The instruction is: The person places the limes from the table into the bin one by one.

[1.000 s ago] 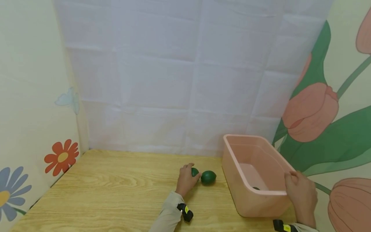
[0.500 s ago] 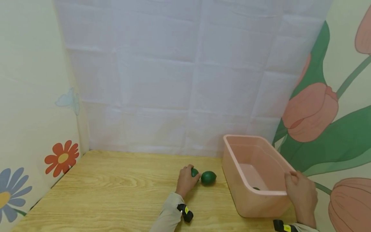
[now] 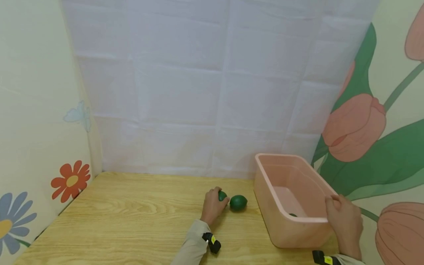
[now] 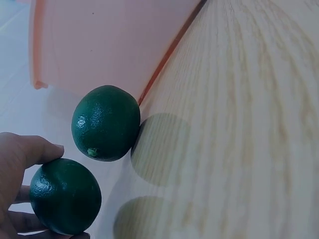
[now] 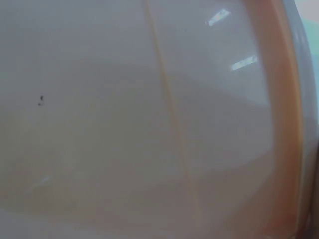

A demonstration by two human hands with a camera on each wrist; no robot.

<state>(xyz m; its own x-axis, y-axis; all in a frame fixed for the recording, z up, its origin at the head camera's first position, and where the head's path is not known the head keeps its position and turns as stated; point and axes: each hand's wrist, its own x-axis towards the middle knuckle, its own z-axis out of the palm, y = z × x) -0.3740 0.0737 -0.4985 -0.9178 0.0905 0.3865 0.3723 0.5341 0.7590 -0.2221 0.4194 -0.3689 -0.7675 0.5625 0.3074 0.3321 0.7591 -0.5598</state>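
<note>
My left hand [image 3: 213, 207] holds a dark green lime [image 4: 66, 196] on the wooden table, thumb on one side and fingers curled round the other. Just right of it lies a second lime [image 3: 238, 203], its small stem nub showing in the left wrist view. Beyond that stands a pink plastic bin [image 3: 294, 233]. My right hand [image 3: 346, 221] grips the bin's rim at the near right corner. Low inside the bin, a bit of a dark green thing [image 3: 293, 215] shows past the near rim, most of it hidden. The bin's wall [image 5: 109, 124] fills the right wrist view.
Wood-grain tabletop [image 3: 132, 217] stretches away to the left of the limes. A creased white sheet [image 3: 179, 92] hangs behind the table. Flower-printed panels [image 3: 354, 127] stand at both sides, the right one close by the bin.
</note>
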